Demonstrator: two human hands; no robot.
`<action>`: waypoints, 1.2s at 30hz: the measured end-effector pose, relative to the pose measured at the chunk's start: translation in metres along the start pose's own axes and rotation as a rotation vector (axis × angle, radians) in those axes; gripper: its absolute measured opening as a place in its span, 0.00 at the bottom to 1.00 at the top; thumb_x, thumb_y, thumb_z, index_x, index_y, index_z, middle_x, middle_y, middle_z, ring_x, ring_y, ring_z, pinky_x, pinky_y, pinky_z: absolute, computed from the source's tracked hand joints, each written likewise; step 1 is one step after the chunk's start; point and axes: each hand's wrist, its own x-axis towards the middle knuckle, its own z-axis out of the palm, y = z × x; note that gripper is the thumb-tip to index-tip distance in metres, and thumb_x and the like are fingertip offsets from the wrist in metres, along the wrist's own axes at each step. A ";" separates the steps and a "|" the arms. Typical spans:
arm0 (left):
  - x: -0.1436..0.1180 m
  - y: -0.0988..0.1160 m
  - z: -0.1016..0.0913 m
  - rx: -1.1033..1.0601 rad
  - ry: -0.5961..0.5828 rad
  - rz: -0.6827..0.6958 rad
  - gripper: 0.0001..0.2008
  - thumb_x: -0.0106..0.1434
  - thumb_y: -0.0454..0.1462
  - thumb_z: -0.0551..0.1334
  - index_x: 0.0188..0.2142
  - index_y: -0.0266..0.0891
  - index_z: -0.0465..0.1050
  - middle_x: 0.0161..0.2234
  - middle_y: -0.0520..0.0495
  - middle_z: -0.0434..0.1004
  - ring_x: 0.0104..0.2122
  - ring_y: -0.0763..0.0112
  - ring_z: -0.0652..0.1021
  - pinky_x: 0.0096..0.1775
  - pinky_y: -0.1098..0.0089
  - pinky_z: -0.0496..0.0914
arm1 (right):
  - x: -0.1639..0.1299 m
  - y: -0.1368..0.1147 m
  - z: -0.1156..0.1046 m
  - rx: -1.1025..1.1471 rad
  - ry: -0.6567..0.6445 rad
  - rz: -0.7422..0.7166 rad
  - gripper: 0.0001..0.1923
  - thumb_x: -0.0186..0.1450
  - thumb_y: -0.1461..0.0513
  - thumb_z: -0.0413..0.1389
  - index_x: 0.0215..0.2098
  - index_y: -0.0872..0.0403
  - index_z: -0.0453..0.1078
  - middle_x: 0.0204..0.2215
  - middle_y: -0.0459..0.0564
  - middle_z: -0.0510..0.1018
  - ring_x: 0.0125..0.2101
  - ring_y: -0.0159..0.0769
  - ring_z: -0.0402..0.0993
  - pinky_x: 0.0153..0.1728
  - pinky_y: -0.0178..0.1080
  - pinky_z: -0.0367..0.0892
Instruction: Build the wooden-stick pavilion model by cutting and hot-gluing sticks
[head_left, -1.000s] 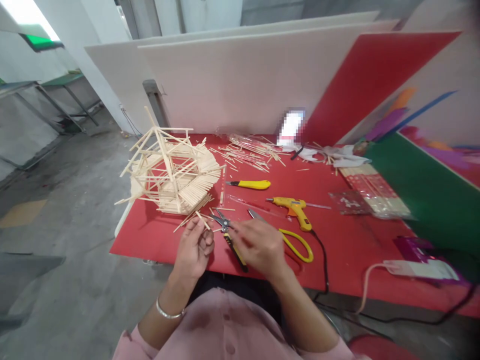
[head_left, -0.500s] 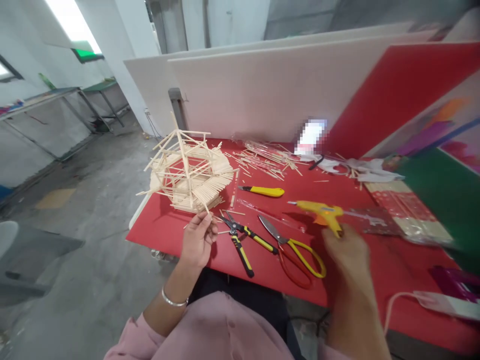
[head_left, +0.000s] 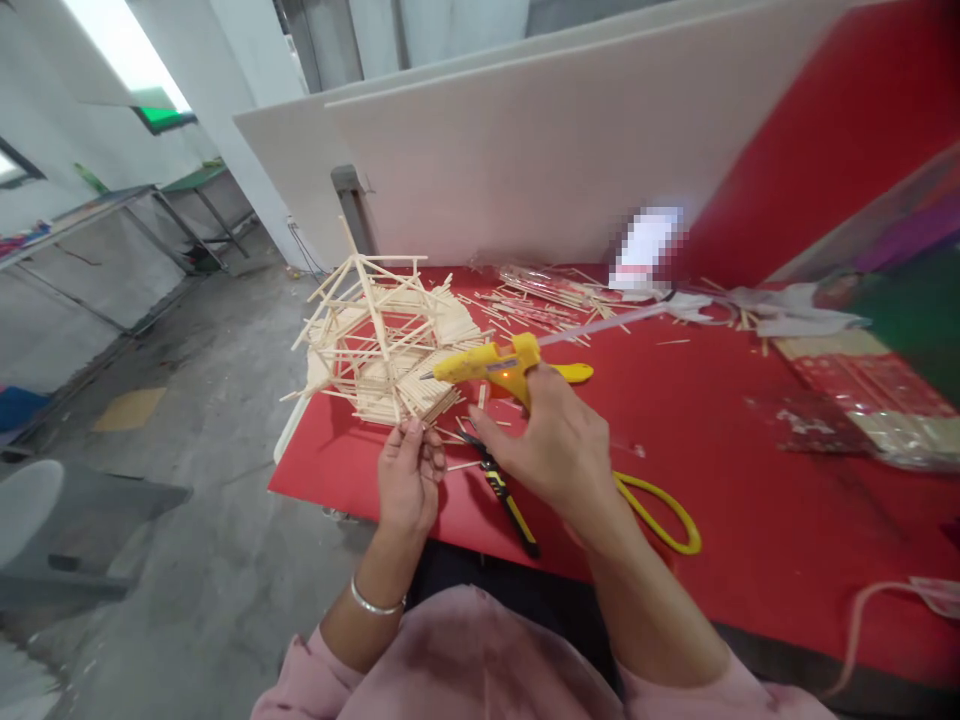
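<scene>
A model built from thin wooden sticks (head_left: 386,330) stands at the table's left end, an open peaked frame above a fan-like base. At its near edge, my left hand (head_left: 411,480) is closed in a pinch on a thin wooden stick (head_left: 417,424), largely covered by the fingers. My right hand (head_left: 566,445) grips a yellow hot glue gun (head_left: 480,365) with its orange light lit. The nozzle points left, over the base of the model. Below it lie black-and-yellow pliers (head_left: 510,505), partly hidden by my right hand, and yellow-handled scissors (head_left: 664,510), mostly behind the forearm.
Loose sticks and plastic wrapping (head_left: 540,300) lie along the back of the red table (head_left: 735,500). A yellow-handled cutter (head_left: 574,372) is partly hidden by the glue gun. Packaged sticks (head_left: 862,395) sit at right; white boards (head_left: 525,170) stand behind. A grey chair (head_left: 67,530) is at left.
My right hand has carried the glue gun left from the table's right side to the model, now covering part of the tools. My left hand keeps its pinch beside the model.
</scene>
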 end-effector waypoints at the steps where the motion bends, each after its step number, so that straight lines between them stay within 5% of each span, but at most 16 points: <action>1: 0.001 0.000 0.000 -0.002 0.009 -0.003 0.16 0.50 0.41 0.70 0.30 0.37 0.66 0.21 0.56 0.73 0.16 0.83 0.69 0.18 0.80 0.59 | 0.003 -0.004 0.007 -0.061 0.046 -0.032 0.24 0.62 0.48 0.52 0.47 0.57 0.64 0.34 0.55 0.75 0.33 0.43 0.72 0.28 0.37 0.59; 6: 0.004 -0.001 0.000 -0.015 0.018 -0.021 0.16 0.51 0.42 0.70 0.31 0.38 0.65 0.21 0.57 0.72 0.16 0.82 0.69 0.19 0.79 0.60 | 0.011 -0.014 0.023 -0.182 0.094 -0.130 0.20 0.65 0.52 0.50 0.48 0.58 0.66 0.31 0.53 0.75 0.31 0.40 0.70 0.27 0.36 0.56; 18: 0.001 -0.007 0.001 -0.029 0.014 -0.004 0.14 0.55 0.42 0.68 0.30 0.39 0.63 0.20 0.57 0.70 0.16 0.83 0.68 0.18 0.80 0.58 | 0.017 -0.021 0.026 -0.208 0.017 -0.216 0.19 0.66 0.58 0.49 0.53 0.57 0.64 0.38 0.56 0.75 0.36 0.42 0.71 0.30 0.37 0.59; 36: 0.003 -0.002 0.003 -0.061 0.034 -0.023 0.12 0.54 0.40 0.68 0.31 0.38 0.66 0.21 0.56 0.71 0.15 0.83 0.68 0.19 0.80 0.59 | 0.020 -0.022 0.028 -0.271 0.073 -0.273 0.16 0.65 0.59 0.49 0.49 0.58 0.67 0.38 0.54 0.77 0.35 0.39 0.71 0.30 0.37 0.58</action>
